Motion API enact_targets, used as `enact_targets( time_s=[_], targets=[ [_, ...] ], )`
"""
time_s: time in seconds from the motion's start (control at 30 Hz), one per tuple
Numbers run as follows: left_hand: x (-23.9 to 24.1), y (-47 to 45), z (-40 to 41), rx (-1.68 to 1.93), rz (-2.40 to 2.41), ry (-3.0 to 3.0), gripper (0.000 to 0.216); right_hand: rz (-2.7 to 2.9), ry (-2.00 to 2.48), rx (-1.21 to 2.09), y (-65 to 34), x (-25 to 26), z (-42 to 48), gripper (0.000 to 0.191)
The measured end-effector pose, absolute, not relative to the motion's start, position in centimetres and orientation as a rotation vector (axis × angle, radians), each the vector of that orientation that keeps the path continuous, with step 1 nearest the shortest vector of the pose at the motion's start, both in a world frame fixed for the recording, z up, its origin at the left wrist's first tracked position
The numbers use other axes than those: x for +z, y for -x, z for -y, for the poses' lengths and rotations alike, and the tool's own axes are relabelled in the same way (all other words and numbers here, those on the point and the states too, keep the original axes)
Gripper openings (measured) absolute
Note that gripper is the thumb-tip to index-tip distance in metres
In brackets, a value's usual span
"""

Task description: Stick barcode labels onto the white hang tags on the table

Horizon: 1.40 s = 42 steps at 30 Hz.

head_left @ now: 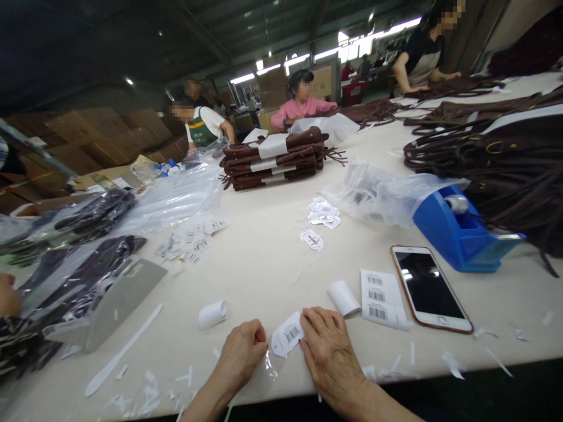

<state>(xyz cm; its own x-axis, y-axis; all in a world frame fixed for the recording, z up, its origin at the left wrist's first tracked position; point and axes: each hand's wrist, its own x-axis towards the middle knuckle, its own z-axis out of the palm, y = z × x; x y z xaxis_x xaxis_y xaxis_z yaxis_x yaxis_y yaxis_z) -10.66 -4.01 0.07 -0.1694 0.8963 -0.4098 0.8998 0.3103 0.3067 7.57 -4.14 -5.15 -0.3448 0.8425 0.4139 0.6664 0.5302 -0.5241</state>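
A white hang tag (288,335) with a barcode and a small hole lies at the table's front edge, between my hands. My right hand (328,351) holds the tag's right edge, thumb below and fingers on top. Just left of the tag, my left hand (241,354) is closed in a pinch; what is in its fingertips I cannot make out. A shiny clear piece of plastic (270,368) shows beside those fingertips. Past my right hand lies a curled white label roll (343,298), next to a sheet of barcode labels (383,300).
A phone (431,287) and a blue tape dispenser (461,234) stand right; a grey dispenser (109,305) stands left. Loose tags (323,212), stacked brown bags (275,158) and plastic sleeves (176,193) lie farther back. Several people work around the table; paper scraps litter its front.
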Motion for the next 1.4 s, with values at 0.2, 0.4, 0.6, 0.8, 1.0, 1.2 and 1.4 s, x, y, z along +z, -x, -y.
enact_targets(
  time_s=[0.2, 0.4, 0.6, 0.8, 1.0, 1.2, 1.4],
  targets=[
    [-0.5, 10.4, 3.2, 0.054, -1.987, -1.581, 0.012, 2.087, 1.208, 0.401, -7.6, -5.3, 4.2, 0.027],
    [-0.1, 10.0, 3.1, 0.132, -1.920, -1.587, 0.009, 2.099, 1.227, 0.416, -7.7, -5.4, 4.4, 0.029],
    [-0.1, 9.4, 3.7, 0.100, -1.918, -1.572, 0.012, 2.131, 1.215, 0.409, -7.3, -5.8, 5.1, 0.033],
    [-0.2, 8.7, 3.2, -0.022, -2.016, -1.478, 0.017, 2.237, 1.230, 0.499, -7.5, -5.2, 5.3, 0.039],
    [-0.6, 8.7, 3.0, -0.024, -2.011, -1.426, 0.014, 2.155, 1.243, 0.647, -7.9, -4.4, 5.2, 0.037],
    [-0.8, 8.6, 3.5, 0.035, -1.989, -1.414, 0.007, 2.073, 1.200, 0.645, -7.9, -4.4, 5.2, 0.033],
    [-1.0, 8.7, 3.4, 0.084, -2.006, -1.468, 0.002, 2.049, 1.215, 0.608, -7.7, -4.7, 5.3, 0.032]
  ],
)
